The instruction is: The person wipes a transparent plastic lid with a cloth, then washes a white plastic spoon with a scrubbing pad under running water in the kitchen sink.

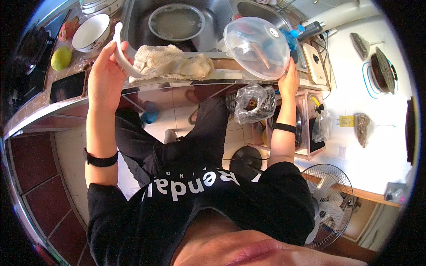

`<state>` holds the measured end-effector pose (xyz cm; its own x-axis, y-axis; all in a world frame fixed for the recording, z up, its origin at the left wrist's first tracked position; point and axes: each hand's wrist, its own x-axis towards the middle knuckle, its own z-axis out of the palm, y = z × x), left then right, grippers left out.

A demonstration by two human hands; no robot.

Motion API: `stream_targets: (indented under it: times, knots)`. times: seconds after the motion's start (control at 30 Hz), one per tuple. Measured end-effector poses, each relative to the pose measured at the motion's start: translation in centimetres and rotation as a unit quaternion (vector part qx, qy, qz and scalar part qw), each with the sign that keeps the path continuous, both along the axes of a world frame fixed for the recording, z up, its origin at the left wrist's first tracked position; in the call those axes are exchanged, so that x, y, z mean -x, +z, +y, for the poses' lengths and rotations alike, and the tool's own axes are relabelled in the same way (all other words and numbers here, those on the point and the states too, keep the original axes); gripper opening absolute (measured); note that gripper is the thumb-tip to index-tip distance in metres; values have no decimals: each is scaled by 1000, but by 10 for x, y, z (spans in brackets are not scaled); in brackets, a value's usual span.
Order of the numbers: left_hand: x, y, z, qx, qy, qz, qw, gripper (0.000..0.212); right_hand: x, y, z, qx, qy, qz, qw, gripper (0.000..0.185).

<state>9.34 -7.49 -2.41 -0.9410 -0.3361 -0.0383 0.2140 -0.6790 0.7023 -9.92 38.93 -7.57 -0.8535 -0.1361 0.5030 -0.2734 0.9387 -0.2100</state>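
My left hand [108, 68] holds a white ladle-like spoon [120, 55] upright, its lower end over the folded beige towel [159, 60] on the counter edge. With my right hand [290, 79] I grip the rim of a clear domed plastic lid [253, 36], raised at the right part of the sink; only part of the fingers shows. In the steel sink [214, 20] sits a round basin [176, 6] of cloudy water. Left of my left hand stand a white bowl [95, 31] and several stacked bowls [100, 6] behind it.
A green fruit [61, 58], a dragon fruit [69, 28] and a dark phone [68, 87] lie on the left counter. A blue-capped bottle [309, 30] stands behind the lid. Below the counter are a plastic bag [244, 108] and a rack [309, 151]; a fan [329, 206] stands at the right.
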Motion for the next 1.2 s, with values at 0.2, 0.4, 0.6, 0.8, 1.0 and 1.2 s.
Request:
stream_targets:
  times: [0.2, 0.4, 0.6, 0.8, 1.0, 1.2]
  knots:
    - [0, -2, -2, -10, -10, 5, 1000, 21, 6, 5, 15, 9, 19, -21, 1000, 64]
    - [0, -3, -3, -39, 9, 3, 999, 20, 25, 78, -28, 253, 143, 5, 957, 37]
    - [-2, -5, 1, -68, 12, 16, 997, 20, 83, 149, -139, -32, 254, -141, 956, 38]
    - [-16, -5, 5, -75, 8, 8, 997, 20, 173, 89, -240, -346, 166, -254, 888, 39]
    - [-26, -7, -4, -59, 65, -22, 996, 21, 186, 61, -248, -387, 85, -306, 866, 45]
    - [-26, -16, -7, -61, 72, -28, 995, 22, 200, 43, -241, -485, 74, -241, 837, 27]
